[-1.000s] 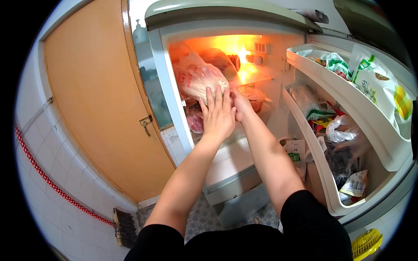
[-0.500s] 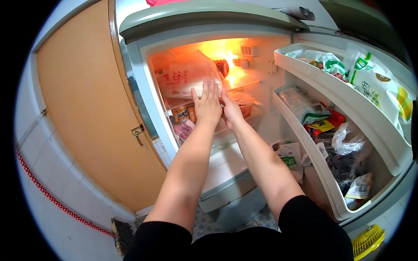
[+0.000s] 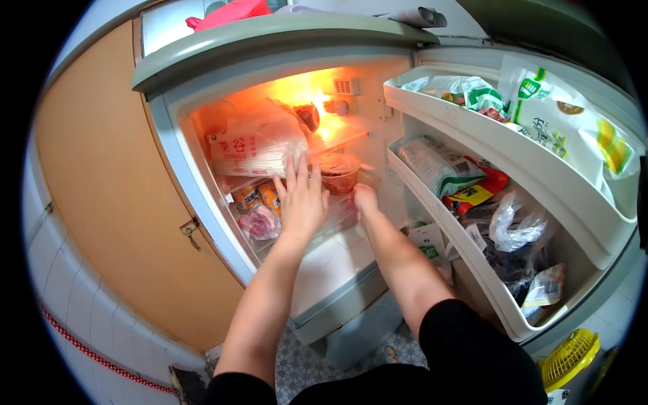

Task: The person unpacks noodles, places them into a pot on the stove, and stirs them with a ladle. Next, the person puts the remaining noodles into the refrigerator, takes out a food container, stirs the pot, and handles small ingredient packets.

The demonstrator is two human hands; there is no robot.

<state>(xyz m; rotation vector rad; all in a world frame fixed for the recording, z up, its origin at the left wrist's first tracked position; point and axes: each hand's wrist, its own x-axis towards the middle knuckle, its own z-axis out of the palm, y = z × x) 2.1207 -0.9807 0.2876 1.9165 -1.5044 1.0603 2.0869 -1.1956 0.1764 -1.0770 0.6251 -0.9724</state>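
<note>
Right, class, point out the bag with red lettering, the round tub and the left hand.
Bag with red lettering (image 3: 251,145): head view, its printed front.
Round tub (image 3: 339,179): head view, its side wall.
Left hand (image 3: 302,206): head view, back of the hand.

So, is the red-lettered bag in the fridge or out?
In: the bag lies on the fridge's upper shelf, the left hand by its edge.

Left fingers (image 3: 291,174) extend forward while right fingers (image 3: 363,196) curl.

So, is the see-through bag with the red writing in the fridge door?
No, the see-through bag lies inside the fridge itself, by the fingertips of the left hand.
</note>
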